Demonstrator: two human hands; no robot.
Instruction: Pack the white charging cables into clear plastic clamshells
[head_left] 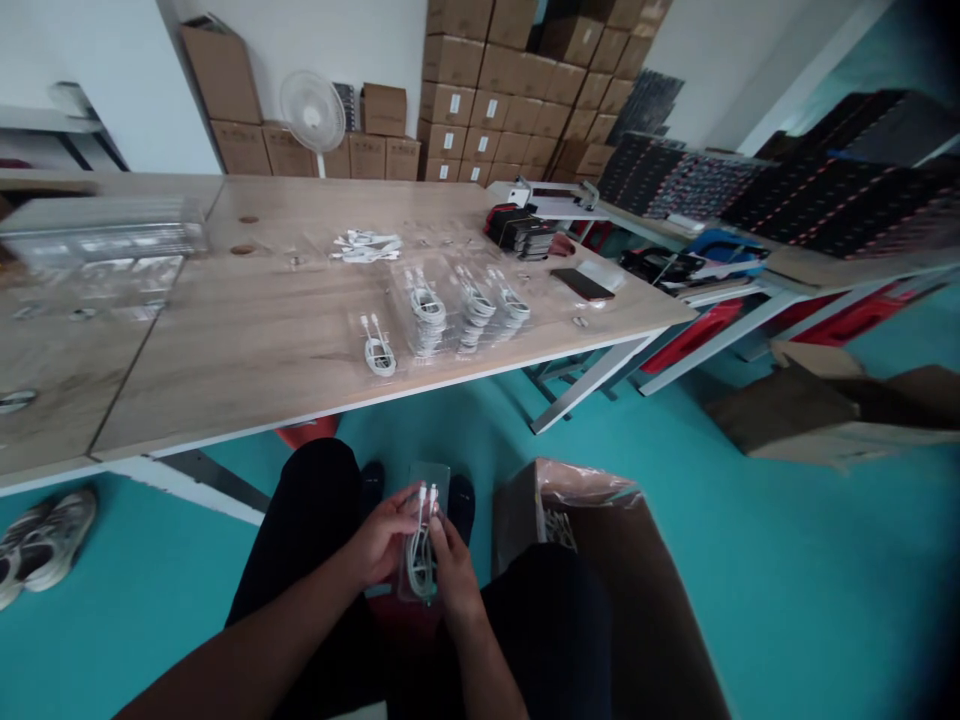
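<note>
I've got my left hand (384, 537) and right hand (453, 572) curled firmly around a clear plastic tray (431, 473) between the knees (551, 590), white cable (420, 568) coiled inside; they grip near the plugs (433, 493), probably steadying them. Similar packs (427, 318) stand stacked on the tabletop (255, 335), likely saving room.

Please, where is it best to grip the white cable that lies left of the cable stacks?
I would take the coiled end of the white cable, coming from the front of the table. The coil is the near part; its two thin plugs point away, and the cable stacks stand on its right.
</note>
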